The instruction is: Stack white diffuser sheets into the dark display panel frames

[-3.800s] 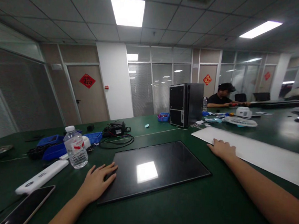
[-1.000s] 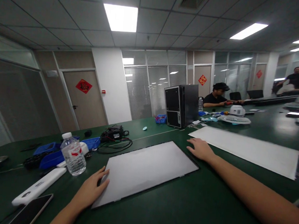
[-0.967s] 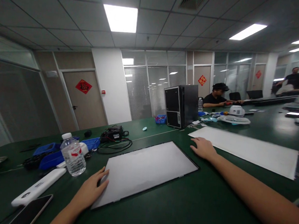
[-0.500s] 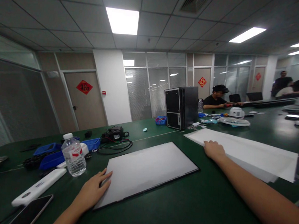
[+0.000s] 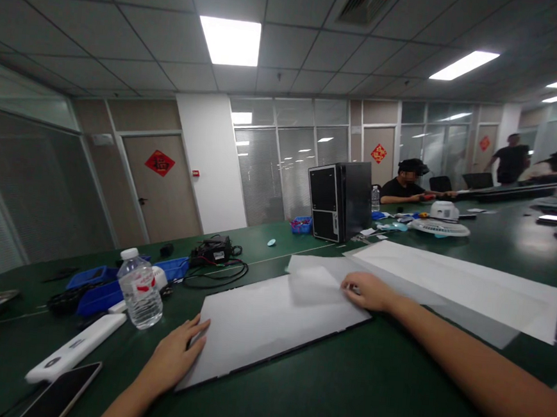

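Observation:
A flat panel with a white sheet on top lies on the green table in front of me. My left hand rests flat at the panel's near left corner, fingers stretched out. My right hand pinches the edge of a thin translucent sheet, which hangs partly over the panel's far right corner. That sheet comes off a stack of white sheets lying to the right.
A water bottle, a white case and a phone lie at the left. Blue trays and cables sit behind. A black computer tower stands further back. A seated person works at the far end.
The panel's dark face got covered by a white sheet. My right hand went to the stack at the right, took a thin sheet and pulled it left over the panel's corner.

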Motion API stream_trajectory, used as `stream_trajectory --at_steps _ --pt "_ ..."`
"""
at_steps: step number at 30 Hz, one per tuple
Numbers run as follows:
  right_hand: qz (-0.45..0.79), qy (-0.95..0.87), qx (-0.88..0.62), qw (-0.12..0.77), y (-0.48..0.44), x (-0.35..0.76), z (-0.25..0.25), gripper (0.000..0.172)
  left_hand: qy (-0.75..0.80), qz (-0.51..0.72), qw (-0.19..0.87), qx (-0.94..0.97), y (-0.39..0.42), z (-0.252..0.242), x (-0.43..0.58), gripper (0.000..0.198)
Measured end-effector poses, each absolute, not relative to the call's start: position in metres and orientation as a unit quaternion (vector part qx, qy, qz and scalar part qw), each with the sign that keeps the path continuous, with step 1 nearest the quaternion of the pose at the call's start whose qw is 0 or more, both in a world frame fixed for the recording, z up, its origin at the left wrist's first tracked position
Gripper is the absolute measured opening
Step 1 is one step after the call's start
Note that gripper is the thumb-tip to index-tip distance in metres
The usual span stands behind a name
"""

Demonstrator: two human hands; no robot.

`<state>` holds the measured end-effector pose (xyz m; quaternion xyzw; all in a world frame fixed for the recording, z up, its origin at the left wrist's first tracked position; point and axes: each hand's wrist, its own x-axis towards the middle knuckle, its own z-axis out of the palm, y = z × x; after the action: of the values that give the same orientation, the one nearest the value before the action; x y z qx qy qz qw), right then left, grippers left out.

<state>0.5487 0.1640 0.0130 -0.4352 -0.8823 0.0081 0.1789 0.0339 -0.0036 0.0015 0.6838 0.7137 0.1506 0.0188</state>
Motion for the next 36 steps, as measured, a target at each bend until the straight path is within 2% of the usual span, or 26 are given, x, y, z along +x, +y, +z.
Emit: stream_trajectory --at_steps 5,10,14,21,29,36 --pt "0.046 -0.901 -0.389 0.187 0.158 0.544 0.016 0.037 0.712 0.158 0.012 0.684 0.0 -0.002 0.033 0.058" --pt "0.005 -0.829 -0.518 0.212 0.178 0.563 0.011 0.054 0.709 0.161 0.013 0.686 0.002 -0.006 0.03 0.058" --pt "-0.028 -0.757 -0.626 0.186 0.189 0.58 -0.001 0.062 0.71 0.158 0.016 0.686 0.001 -0.005 0.03 0.059" --pt "-0.023 -0.788 -0.598 0.147 0.183 0.564 -0.008 0.064 0.711 0.151 0.019 0.686 -0.002 -0.001 0.033 0.06" --pt "-0.006 -0.855 -0.489 0.172 0.163 0.525 0.004 0.066 0.712 0.138 0.018 0.688 -0.001 0.001 0.037 0.063" --pt "-0.022 -0.796 -0.58 0.172 0.175 0.545 0.003 0.056 0.712 0.133 0.019 0.689 0.001 -0.001 0.038 0.065"
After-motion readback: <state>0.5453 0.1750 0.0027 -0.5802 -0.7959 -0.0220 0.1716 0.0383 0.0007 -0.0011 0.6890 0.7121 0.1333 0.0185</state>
